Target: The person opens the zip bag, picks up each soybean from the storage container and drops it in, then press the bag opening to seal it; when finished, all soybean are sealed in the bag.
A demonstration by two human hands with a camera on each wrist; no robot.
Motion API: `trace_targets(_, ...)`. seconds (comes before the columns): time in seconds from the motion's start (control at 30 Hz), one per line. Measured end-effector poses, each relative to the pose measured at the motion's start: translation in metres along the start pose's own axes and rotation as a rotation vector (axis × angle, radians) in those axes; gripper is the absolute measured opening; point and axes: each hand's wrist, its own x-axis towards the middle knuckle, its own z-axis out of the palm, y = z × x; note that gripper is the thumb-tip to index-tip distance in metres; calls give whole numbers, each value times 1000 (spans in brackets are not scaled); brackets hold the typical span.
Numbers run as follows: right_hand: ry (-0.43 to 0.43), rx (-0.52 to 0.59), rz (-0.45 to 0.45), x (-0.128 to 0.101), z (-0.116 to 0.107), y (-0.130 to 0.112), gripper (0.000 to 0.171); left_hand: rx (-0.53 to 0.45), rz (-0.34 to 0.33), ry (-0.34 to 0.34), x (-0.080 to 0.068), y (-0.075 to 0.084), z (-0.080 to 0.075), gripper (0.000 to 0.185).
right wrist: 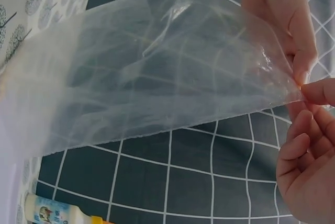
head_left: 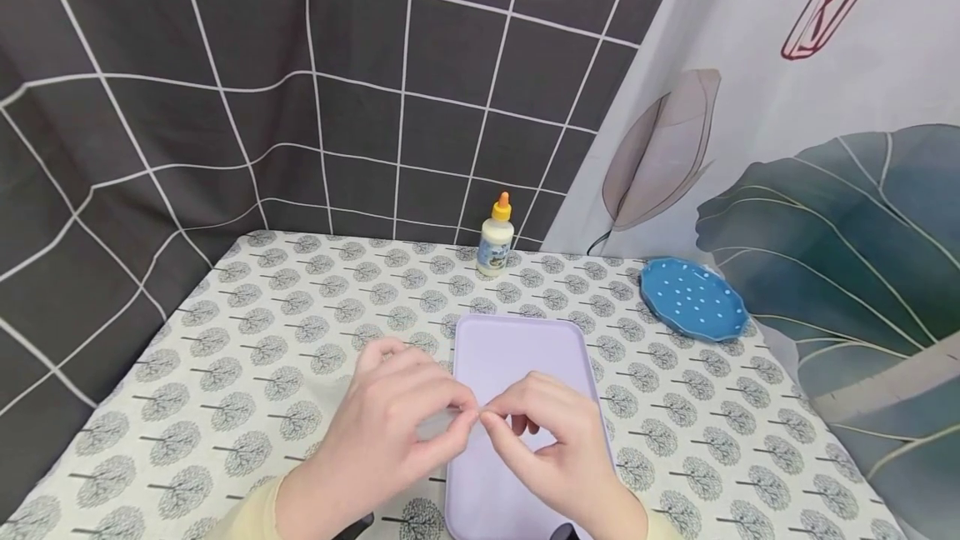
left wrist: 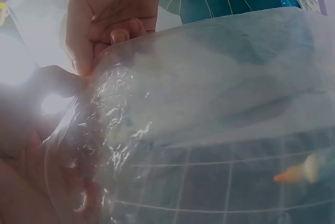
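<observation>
Both hands meet over the near end of a lavender tray [head_left: 517, 340]. They hold a thin, clear plastic bag [right wrist: 167, 67] between them, which is barely visible from the head view. My left hand [head_left: 467, 417] pinches one corner of the bag between thumb and forefinger. My right hand [head_left: 491, 421] pinches the same corner right beside it, fingertips almost touching. In the left wrist view the plastic bag [left wrist: 199, 109] fills most of the picture, hanging away from the pinch. In the right wrist view the bag spreads out to the left from the right hand [right wrist: 306, 96].
A white glue bottle [head_left: 496, 236] with an orange cap stands at the table's back edge. A blue dotted plate [head_left: 693, 298] lies at the right. The tree-print tablecloth [head_left: 247, 357] covers the table. A dark grid curtain hangs behind, a leaf-print one to the right.
</observation>
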Motion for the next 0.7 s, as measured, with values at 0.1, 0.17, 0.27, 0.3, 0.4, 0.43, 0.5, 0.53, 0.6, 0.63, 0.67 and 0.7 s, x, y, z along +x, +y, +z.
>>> trace_targets(0.1, -22, -16, -49, 4, -1, -2, 13, 16, 18, -11, 1, 1, -2, 10)
trace_targets(0.17, -50, -33, -89, 7, -3, -3, 16, 23, 30, -18, 1, 2, -3, 11)
trace_targets(0.27, -77, -91, -152, 11, -6, -5, 19, 32, 46, -30, 1, 3, -3, 11)
trace_targets(0.3, -80, -113, -170, 12, -7, -6, 20, 33, 51, -30, 1, 3, -3, 11)
trace_targets(0.4, -76, -158, -213, 13, -8, -6, 21, 29, 69, -30, 1, 3, -2, 11)
trace_targets(0.43, -78, -168, -225, 13, -8, -6, 21, 25, 78, -31, 1, 3, -1, 10)
trace_targets(0.5, -96, -176, -231, 13, -9, -6, 21, 22, 97, -32, 1, 4, 0, 10)
trace_targets(0.53, -111, -177, -226, 12, -9, -6, 20, 17, 106, -32, 1, 5, 1, 10)
trace_targets(0.6, -148, -181, -219, 10, -11, -6, 20, 12, 119, -37, 1, 7, 2, 10)
trace_targets(0.63, -171, -179, -217, 9, -12, -6, 21, 15, 120, -38, 1, 7, 2, 10)
trace_targets(0.67, -195, -171, -208, 8, -12, -6, 22, 16, 122, -39, 1, 8, 2, 10)
trace_targets(0.7, -214, -158, -206, 7, -13, -6, 22, 13, 122, -43, 1, 8, 2, 10)
